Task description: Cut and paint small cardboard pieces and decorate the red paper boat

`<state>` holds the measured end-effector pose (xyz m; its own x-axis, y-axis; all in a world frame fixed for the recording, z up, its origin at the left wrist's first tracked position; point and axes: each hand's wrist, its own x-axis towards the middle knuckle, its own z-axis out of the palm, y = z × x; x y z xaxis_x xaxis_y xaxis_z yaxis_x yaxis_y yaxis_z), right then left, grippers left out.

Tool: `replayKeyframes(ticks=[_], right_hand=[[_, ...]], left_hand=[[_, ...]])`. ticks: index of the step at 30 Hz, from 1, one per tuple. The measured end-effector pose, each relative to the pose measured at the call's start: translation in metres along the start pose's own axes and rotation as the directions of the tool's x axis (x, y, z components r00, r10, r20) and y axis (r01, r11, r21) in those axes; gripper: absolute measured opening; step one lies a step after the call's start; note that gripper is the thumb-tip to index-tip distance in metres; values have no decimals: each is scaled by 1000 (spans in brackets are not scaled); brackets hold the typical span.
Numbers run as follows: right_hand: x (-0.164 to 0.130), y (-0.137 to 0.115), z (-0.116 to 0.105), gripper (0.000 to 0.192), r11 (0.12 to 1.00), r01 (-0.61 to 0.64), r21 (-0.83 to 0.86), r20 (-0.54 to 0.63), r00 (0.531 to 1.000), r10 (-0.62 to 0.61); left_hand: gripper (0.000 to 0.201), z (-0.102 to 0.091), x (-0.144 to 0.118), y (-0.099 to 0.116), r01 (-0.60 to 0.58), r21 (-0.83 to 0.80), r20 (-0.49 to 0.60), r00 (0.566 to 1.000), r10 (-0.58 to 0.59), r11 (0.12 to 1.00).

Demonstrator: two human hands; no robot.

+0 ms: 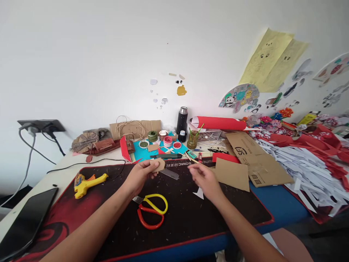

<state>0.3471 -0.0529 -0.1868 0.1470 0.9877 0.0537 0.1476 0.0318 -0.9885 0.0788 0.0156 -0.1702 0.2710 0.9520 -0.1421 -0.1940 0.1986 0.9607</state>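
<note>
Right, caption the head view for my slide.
Left hand holds a small cardboard piece above scissors on a dark mat; right hand hovers empty nearby.

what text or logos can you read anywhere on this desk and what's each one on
"SF", upside down to this view: on the cardboard box flap.
"SOMIC" followed by characters too blurred to read: on the far edge of the desk mat.
Barcode label on the flattened cardboard: too small to read.
Panda sticker sheet and yellow paper on the wall: drawings only, no legible words.
</note>
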Motion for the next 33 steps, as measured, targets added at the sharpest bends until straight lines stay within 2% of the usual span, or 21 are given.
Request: replayKeyframes(ticks=[3, 5, 7, 10, 13, 16, 18, 20, 23, 26, 28, 33], right_hand=[[22, -4, 54, 51, 992, -42, 116, 183, 983, 20], [36, -7, 82, 52, 982, -85, 168, 271, 962, 37], [48, -9, 102, 51, 979, -96, 183, 326, 945, 32], [62, -11, 117, 49, 978, -90, 189, 381, 925, 12], [70, -8, 117, 49, 968, -129, 216, 421, 907, 27], [73, -4, 108, 50, 962, -162, 219, 433, 900, 53], [73, -1, 102, 50, 971, -148, 187, 450, 892, 49], [72, 1, 98, 48, 981, -116, 153, 465, 885, 32], [71, 2, 95, 46, 981, -107, 162, 438, 899, 26], [70, 3, 95, 46, 971, -133, 201, 382, 923, 48], [70, 3, 94, 47, 966, -151, 211, 373, 926, 63], [68, -1, 92, 49, 956, -171, 238, 366, 928, 75]], left_hand=[[53, 0, 0, -3, -31, 12, -29, 999, 31, 999], [55, 0, -1, -6, -52, 16, -49, 997, 52, 999], [55, -2, -1, -9, -72, 14, -76, 994, 73, 997], [53, -5, 0, -11, -90, -12, -128, 988, 87, 996], [50, -10, 1, -10, -68, -40, -103, 993, 63, 997], [53, -17, 1, -8, -1, -51, 18, 1000, 2, 999], [52, -22, 2, -7, 23, -8, 69, 997, -23, 1000], [48, -24, 2, -7, 10, 75, 68, 998, -15, 997], [45, -22, 1, -7, 15, 143, 73, 997, -25, 990], [48, -14, 0, -8, 61, 122, 102, 992, -73, 991], [51, -11, 0, -10, 57, 98, 77, 995, -65, 994], [64, -10, 1, -12, -29, 30, -88, 996, 32, 999]])
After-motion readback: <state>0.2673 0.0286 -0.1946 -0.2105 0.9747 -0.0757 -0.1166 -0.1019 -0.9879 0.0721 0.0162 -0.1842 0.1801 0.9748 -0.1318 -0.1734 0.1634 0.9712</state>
